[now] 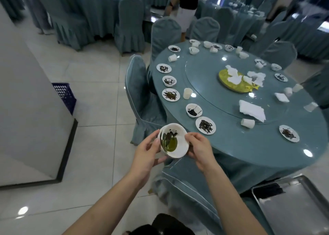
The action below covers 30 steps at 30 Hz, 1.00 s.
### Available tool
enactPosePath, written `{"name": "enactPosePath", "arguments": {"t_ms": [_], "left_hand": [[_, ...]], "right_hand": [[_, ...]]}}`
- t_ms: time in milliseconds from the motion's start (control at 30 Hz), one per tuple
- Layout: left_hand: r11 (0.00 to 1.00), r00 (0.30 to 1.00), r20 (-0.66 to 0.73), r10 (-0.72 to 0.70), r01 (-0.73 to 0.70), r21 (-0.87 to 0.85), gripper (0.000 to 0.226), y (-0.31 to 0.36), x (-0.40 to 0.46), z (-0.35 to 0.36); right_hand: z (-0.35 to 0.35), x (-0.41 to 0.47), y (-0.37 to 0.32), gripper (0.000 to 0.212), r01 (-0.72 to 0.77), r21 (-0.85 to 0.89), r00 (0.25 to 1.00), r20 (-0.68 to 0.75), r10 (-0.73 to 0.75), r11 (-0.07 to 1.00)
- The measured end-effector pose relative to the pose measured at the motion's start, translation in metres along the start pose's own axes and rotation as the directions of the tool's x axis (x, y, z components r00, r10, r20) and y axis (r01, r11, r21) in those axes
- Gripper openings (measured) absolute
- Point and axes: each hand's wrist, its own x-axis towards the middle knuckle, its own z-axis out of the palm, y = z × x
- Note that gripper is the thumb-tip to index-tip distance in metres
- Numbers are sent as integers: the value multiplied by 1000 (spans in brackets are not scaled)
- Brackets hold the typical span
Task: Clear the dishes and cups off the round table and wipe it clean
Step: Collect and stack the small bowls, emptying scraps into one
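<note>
I've got the bowl (173, 140) up off the round table (249, 145), held out over the floor just past the table's near-left edge, above the chair cover there. My left hand (147, 151) cups it from the left, thumb up along the rim and fingers curled under; my right hand (199, 149) pinches the opposite rim, fingers curled round the edge. So both hands are clamped on this one bowl, neither free. It's tipped toward me, and there's a pool of greenish liquid and dark scraps sliding to the low side, so I reckon it wants levelling before it goes anywhere.

Now the bit that matters: where does it go? The metal tray (293, 208) sits low to my right, well apart from the bowl, and it's my right hand that's nearer to it. The purple crate (65, 96) is off to my left by the wall, further away. I'd judge the tray the likelier drop, a swing across my body to the right.

Plenty left on the table: the nearest plate (205, 125) and a small bowl (194, 110) lie just ahead and right of my right hand, with more plates, paper cups and crumpled napkins round the rim and on the turntable (204, 78). Wiping is a long way off yet
</note>
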Motion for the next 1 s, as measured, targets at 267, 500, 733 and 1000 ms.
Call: {"name": "enactPosePath", "arguments": {"t_ms": [267, 500, 733, 1000], "left_hand": [[998, 999, -36, 27, -29, -52, 39, 22, 4, -59], [999, 997, -79, 1, -5, -41, 40, 41, 46, -92], [999, 996, -79, -43, 40, -35, 43, 73, 122, -115], [992, 995, -25, -99, 100, 72, 51, 118, 236, -104]], "right_hand": [[73, 7, -4, 15, 58, -111, 996, 68, -51, 992], [118, 42, -12, 12, 130, -126, 988, 95, -119, 984], [156, 118, -29, 15, 199, -150, 972, 155, -175, 968], [188, 229, -55, 20, 88, -104, 996, -15, -91, 991]]}}
